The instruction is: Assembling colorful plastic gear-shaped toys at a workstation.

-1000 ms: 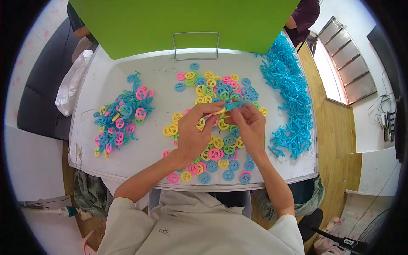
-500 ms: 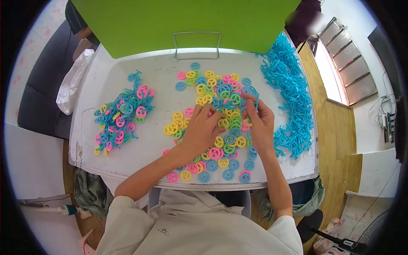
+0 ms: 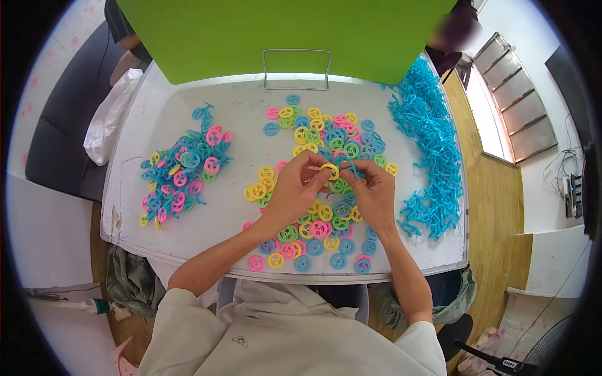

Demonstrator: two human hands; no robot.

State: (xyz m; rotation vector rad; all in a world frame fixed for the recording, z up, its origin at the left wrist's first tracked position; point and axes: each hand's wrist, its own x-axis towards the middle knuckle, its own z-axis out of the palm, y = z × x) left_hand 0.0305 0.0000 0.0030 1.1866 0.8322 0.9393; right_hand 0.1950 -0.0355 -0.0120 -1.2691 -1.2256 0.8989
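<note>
Well inside table edge [image 3: 169, 256]: yellow ring [image 3: 335, 171]

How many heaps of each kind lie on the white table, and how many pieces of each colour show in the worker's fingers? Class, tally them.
Heap of loose wheels, middle: 1
Heap of wheels with blue pieces, left: 1
Heap of blue branching pieces, right: 1
Yellow wheel in left hand: 1
Blue piece in right hand: 1
Total: 5

Left forearm [image 3: 229, 254] angling toward two o'clock, right forearm [image 3: 403, 268] leaning toward eleven, left hand [image 3: 298, 187] pinching, right hand [image 3: 372, 193] pinching at its three o'clock
</note>
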